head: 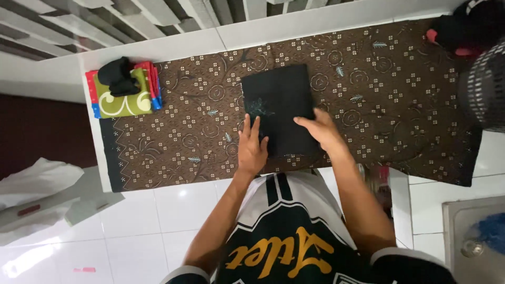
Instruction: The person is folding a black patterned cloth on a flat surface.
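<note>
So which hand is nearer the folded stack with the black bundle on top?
Left. The left hand rests on the black cloth's near-left edge, closer to the stack; the right hand lies farther right.

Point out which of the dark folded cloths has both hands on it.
The flat black folded cloth mid-table: the left hand and right hand press on it. The other, a bunched black cloth, sits untouched on the colourful folded stack.

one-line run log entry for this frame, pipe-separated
left hand flat on folded black cloth | right hand flat on same cloth | cloth on brown patterned table cover | folded colourful stack at left end
</note>
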